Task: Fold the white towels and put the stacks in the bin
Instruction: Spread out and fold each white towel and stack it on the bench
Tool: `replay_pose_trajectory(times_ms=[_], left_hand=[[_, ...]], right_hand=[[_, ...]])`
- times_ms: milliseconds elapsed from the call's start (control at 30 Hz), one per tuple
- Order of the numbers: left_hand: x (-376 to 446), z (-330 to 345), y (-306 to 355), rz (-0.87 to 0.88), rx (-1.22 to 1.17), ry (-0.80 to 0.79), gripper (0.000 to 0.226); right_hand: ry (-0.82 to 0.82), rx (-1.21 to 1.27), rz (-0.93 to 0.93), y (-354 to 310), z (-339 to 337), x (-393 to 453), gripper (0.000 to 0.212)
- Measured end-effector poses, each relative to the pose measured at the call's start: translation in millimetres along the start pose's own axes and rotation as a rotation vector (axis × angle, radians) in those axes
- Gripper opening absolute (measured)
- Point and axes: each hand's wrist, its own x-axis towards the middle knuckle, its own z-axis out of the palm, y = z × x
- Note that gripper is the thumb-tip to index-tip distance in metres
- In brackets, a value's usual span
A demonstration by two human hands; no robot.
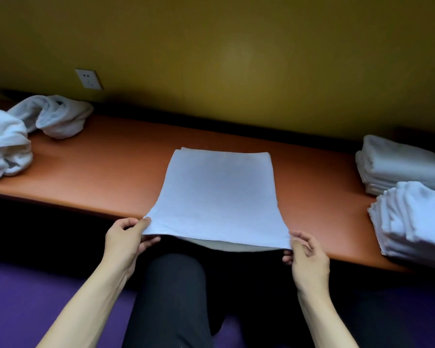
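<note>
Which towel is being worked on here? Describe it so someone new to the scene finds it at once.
Start at the long orange bench top under the mustard-yellow wall. At its middle lies a flat white rectangular towel, its near edge lifted off the front lip by the left hand and right hand. It alone is spread smooth: crumpled white towels sit left, folded white stacks right.

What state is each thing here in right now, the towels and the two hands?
Middle towel: partly folded, flat on the bench, near edge lifted.
Left hand: pinches the near left corner.
Right hand: pinches the near right corner.
Loose towels: crumpled, unfolded, at left.
Far stack: folded, at right.
Near stack: folded, at right.
</note>
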Motion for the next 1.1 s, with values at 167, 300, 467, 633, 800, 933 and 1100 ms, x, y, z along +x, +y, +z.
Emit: replay_pose_trajectory(times_ms=[167,300,467,633,800,933,1100], left_hand=[[-20.2,-2.6,3.1,0.003,-0.036,-0.118,0.009],[-20.6,4.9,11.5,-0.01,-0.199,-0.208,0.025],[1.2,12.8,9.0,0.243,0.097,-0.225,0.035],[45.8,25.4,6.3,0.521,0.51,-0.005,0.021],[89.2,63.4,23.4,0.672,0.632,0.052,0.037],[128.7,95.5,33.2,0.734,0.688,0.103,0.039],[178.8,125.1,38.1,0.696,0.732,0.118,0.04]], right_hand=[[-0.041,0.278,0.099,-10.6,-17.6,-4.1,0.008],[-0.258,0.563,0.178,-21.8,-21.0,4.1,0.03],[-0.22,0.323,0.059,-31.4,-9.1,42.0,0.044],[-0.088,-0.061,-0.253,-41.5,20.5,101.8,0.004],[-0.113,-0.108,-0.306,-44.3,64.8,160.3,0.01],[-0.058,-0.142,-0.331,-45.8,99.9,201.1,0.015],[-0.021,-0.204,-0.328,-42.3,131.4,243.6,0.02]])
